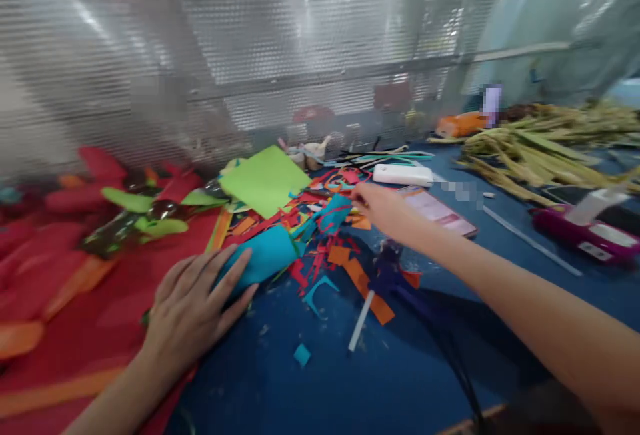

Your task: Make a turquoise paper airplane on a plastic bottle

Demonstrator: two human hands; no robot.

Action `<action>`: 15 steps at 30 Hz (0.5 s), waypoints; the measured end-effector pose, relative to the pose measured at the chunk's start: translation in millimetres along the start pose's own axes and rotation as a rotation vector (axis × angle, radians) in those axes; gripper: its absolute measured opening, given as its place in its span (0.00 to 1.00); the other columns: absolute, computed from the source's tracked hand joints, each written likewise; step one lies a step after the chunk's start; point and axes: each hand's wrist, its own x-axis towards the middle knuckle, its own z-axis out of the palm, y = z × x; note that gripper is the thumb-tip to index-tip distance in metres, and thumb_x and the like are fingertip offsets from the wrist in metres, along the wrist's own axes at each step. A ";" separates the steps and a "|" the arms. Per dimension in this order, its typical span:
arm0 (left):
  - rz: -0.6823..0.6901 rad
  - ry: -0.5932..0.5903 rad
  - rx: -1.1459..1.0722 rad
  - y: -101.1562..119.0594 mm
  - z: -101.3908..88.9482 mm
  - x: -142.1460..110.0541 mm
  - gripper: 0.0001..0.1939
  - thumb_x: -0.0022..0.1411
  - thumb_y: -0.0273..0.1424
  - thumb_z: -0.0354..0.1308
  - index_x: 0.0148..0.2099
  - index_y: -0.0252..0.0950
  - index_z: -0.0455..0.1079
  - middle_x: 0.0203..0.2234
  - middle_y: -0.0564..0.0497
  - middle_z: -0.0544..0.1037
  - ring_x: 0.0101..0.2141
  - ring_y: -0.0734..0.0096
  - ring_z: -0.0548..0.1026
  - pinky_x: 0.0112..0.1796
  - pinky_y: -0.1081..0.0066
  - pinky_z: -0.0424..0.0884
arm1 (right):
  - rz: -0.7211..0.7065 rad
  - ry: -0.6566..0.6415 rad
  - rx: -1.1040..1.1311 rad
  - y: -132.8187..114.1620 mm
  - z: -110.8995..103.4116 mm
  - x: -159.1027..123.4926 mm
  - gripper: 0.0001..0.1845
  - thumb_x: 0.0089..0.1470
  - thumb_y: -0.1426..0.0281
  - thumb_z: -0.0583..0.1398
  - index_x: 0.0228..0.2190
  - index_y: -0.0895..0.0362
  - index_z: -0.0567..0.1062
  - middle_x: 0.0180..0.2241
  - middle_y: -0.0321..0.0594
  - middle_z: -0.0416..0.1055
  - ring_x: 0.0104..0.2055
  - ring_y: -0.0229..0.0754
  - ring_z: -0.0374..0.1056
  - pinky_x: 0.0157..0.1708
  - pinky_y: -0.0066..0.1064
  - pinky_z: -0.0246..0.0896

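Note:
My left hand (pixel 197 295) lies with spread fingers over a curved piece of blue craft sheet (pixel 267 255), touching its near left side. Over a heap of cut scraps (pixel 320 248) in red, orange and blue, my right hand (pixel 377 205) has its fingers curled together. What its fingertips pinch, if anything, is hidden. Just below them lies a crumpled blue scrap (pixel 334 215). Nearer to me is a dark purple glue gun (pixel 395 281) with a white glue stick (pixel 361 321) and a cable. A lime green sheet (pixel 265 178) lies behind the blue piece.
Red sheets (pixel 115 308) and blurred red and green craft shapes (pixel 145 211) cover the left. A white device (pixel 403 175) and a phone-like flat object (pixel 440 211) lie beyond my right arm. Dried husks (pixel 545 148) and a magenta object (pixel 585 235) are at right. A corrugated translucent wall (pixel 320 41) stands behind.

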 end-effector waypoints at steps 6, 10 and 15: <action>-0.079 -0.050 -0.018 5.1 -2.1 -6.2 0.26 0.62 0.38 0.55 0.61 0.38 0.61 0.48 0.43 0.77 0.46 0.55 0.75 0.50 0.59 0.62 | -0.051 0.131 0.376 12.7 -3.3 8.3 0.07 0.53 0.74 0.58 0.36 0.57 0.74 0.31 0.39 0.76 0.33 0.43 0.72 0.38 0.38 0.68; -0.102 -0.121 0.008 11.0 -9.3 -4.8 0.21 0.64 0.38 0.52 0.58 0.39 0.65 0.49 0.45 0.77 0.47 0.57 0.74 0.51 0.58 0.62 | -0.049 0.130 0.570 16.0 8.2 10.7 0.06 0.51 0.74 0.58 0.31 0.55 0.75 0.28 0.36 0.76 0.31 0.43 0.72 0.37 0.37 0.68; -0.138 -0.162 -0.007 15.7 -15.4 -2.2 0.21 0.64 0.39 0.51 0.58 0.40 0.65 0.49 0.45 0.77 0.49 0.57 0.73 0.52 0.57 0.61 | 0.048 0.110 0.735 20.6 24.3 16.7 0.10 0.59 0.68 0.58 0.41 0.59 0.72 0.38 0.40 0.73 0.35 0.40 0.71 0.36 0.37 0.69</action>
